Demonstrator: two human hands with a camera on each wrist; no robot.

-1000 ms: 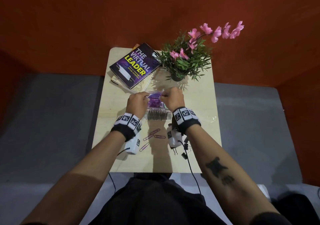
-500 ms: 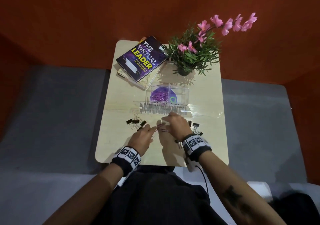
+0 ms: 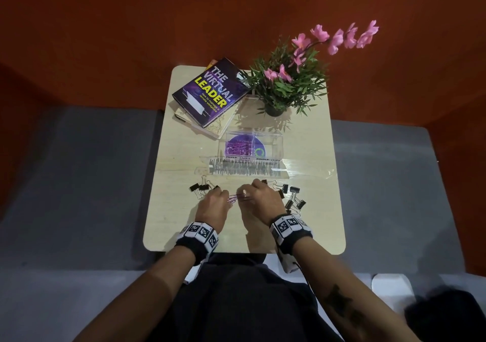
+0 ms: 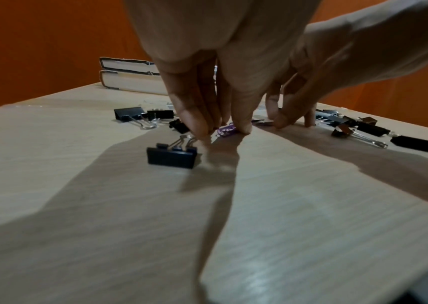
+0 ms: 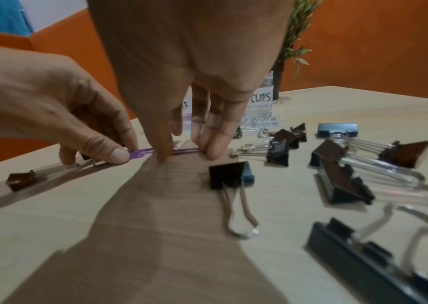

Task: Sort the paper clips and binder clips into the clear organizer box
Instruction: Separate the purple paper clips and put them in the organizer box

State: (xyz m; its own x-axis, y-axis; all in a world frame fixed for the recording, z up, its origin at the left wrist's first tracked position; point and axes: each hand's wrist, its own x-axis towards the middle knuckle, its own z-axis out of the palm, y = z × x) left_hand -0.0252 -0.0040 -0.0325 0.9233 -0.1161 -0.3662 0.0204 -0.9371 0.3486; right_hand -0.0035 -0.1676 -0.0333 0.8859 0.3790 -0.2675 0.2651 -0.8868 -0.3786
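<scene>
**A:** Which step was in hand?

**B:** Gathering the last loose purple paper clips (image 3: 234, 198). Nearest the person, both hands were down on the table (image 3: 184, 226). The left hand (image 3: 213, 205) pinched one end of the clips between thumb and fingertips; the right hand (image 3: 259, 197) pressed its fingertips (image 5: 214, 151) narrowly against the other end. Whether the right hand had truly got hold, I couldn't tell.

**A:** And the next move?

**B:** In my judgement, a clean lift off the flat tabletop, then a carry forward to the clear box (image 3: 253, 146) and a drop into its left compartment, where purple clips already lay. Thin wire on a smooth surface would likely slip, so the pinch had to be sure.

**A:** The binder clips?

**B:** Untouched on the table: a small group (image 3: 201, 187) just left of the left hand, a larger scatter (image 3: 293, 197) right of the right hand. The box's right compartment, labelled for them, looked empty.

**A:** Beyond that?

**B:** Stacked books (image 3: 210, 92) and a potted plant with pink flowers (image 3: 289, 84) at the far edge, a grey floor (image 3: 79, 184) around the light wood table, and an orange wall (image 3: 236, 13) behind.
</scene>
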